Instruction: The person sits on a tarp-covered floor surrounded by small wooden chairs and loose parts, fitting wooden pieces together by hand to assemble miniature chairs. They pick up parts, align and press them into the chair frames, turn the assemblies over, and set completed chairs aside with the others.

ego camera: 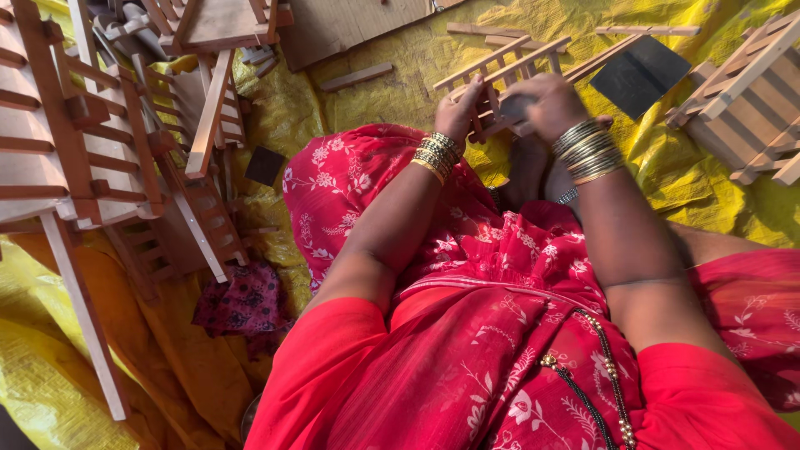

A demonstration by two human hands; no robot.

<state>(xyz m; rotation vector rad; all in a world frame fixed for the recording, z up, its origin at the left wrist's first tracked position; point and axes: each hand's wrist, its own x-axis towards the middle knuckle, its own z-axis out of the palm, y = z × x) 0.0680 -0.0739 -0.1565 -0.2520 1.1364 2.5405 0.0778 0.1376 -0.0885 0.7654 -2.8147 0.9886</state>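
Near the top middle of the view, both hands are meeting on a small slatted wooden rack (500, 79), which is lying tilted on the yellow tarpaulin (400, 92) just past the person's knees. Left hand (461, 108) is reaching forward with the wrist bent down, its fingers curling closed around the rack's near rail. Right hand (552, 104) is arching over the rack's right end, fingers folded down onto a dark grey piece (517, 107) pressed against the wood; what that piece is, I cannot tell. Stacks of bangles (588, 150) are sitting on both wrists, and both forearms are stretching out over a red flowered garment (467, 333).

Around the person, the crumpled tarpaulin is covering the floor. Larger slatted wooden frames (75, 142) are leaning in a pile at the left, another wooden frame (750, 92) is lying at the right, a dark square sheet (640, 73) is resting just beyond the hands, and loose wooden strips (357, 77) are lying scattered nearby.
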